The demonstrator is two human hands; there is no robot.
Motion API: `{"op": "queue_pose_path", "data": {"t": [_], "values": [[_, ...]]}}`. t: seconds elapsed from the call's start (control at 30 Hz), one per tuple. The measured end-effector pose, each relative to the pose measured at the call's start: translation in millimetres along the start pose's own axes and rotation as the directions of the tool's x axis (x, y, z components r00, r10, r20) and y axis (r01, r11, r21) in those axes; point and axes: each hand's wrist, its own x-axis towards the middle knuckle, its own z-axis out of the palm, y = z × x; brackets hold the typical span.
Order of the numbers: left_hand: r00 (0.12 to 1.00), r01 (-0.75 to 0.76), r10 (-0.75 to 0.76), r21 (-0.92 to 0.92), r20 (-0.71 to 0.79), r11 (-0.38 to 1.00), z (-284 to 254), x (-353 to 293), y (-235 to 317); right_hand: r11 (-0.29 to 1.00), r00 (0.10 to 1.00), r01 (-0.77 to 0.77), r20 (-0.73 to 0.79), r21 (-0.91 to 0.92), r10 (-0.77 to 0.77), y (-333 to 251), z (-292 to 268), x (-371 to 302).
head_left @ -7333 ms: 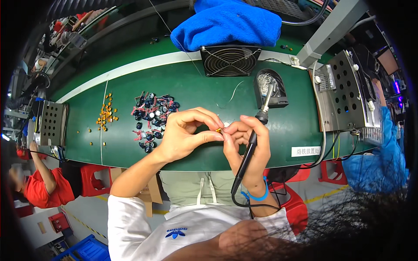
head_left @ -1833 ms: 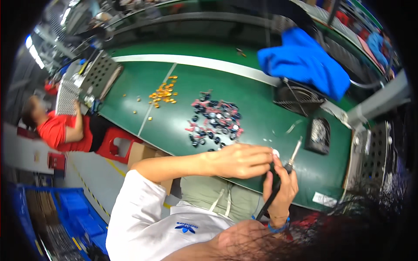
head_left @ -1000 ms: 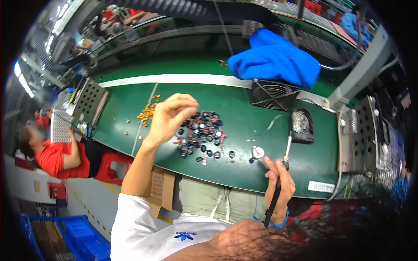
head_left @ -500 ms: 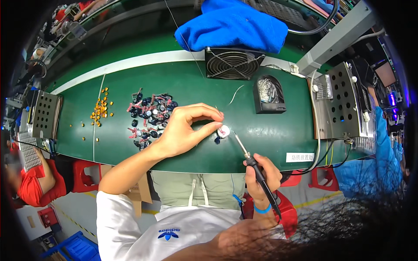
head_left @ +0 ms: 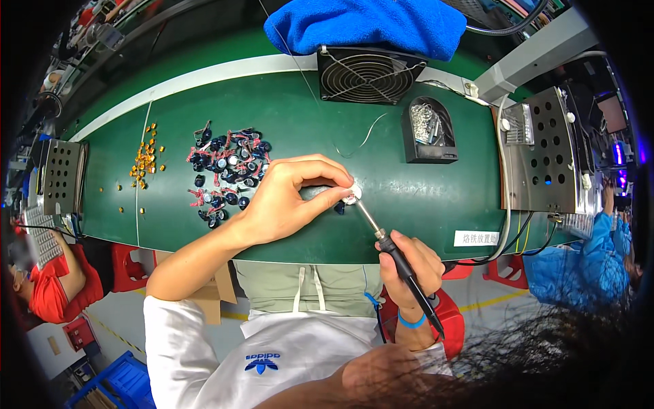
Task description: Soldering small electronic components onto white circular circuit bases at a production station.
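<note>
My right hand [head_left: 417,267] is closed round the black handle of a soldering iron [head_left: 402,262]. The iron's metal tip points up and left and meets a small round white piece [head_left: 355,193] on the bench. My left hand [head_left: 289,201] comes in from the left, thumb and forefinger pinched together at that piece's edge. What lies between those fingertips is too small to make out. A dark blue part [head_left: 340,208] shows just below the thumb. Left of this hand lies a loose pile of small dark round components with pinkish-red leads [head_left: 231,160].
Small gold-coloured pieces [head_left: 144,163] are scattered farther left on the green bench [head_left: 286,102]. A black fan [head_left: 368,76] stands at the back under a blue cloth [head_left: 368,24]. A black holder with metal wool [head_left: 427,133] and a perforated metal box [head_left: 538,150] are right. Thin wire [head_left: 371,129] curls behind my hands.
The soldering iron has moved up and left, its tip going from beside the white piece onto it. My left hand keeps its pinch there. The whole view has shifted slightly.
</note>
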Motion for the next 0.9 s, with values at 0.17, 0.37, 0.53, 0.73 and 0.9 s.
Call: {"op": "queue_pose_path", "data": {"t": [0.17, 0.37, 0.53, 0.73, 0.9], "values": [[1.000, -0.013, 0.012, 0.027, 0.006, 1.000, 0.2, 0.5, 0.6, 1.000, 1.000, 0.014, 0.003, -0.014, -0.014, 0.9, 0.5, 0.4], [1.000, -0.016, 0.016, 0.044, 0.003, 0.999, -0.7, 0.2, 1.6, 1.000, 1.000, 0.018, 0.007, -0.001, -0.018, 0.6, 0.9, 1.2], [1.000, -0.025, 0.025, 0.057, 0.003, 0.998, -0.7, 1.0, -1.4, 1.000, 1.000, -0.002, 0.005, -0.009, 0.002, 1.3, -0.8, -2.6], [1.000, -0.003, 0.003, 0.042, 0.005, 0.999, 0.4, 0.9, 0.4, 0.999, 0.998, -0.035, -0.045, 0.025, 0.036, 0.6, -2.7, -2.6], [1.000, 0.012, -0.011, 0.012, -0.011, 1.000, 2.8, 0.1, 2.5, 0.999, 0.999, -0.034, -0.029, 0.027, 0.034, 1.2, -3.6, -2.8]]}}
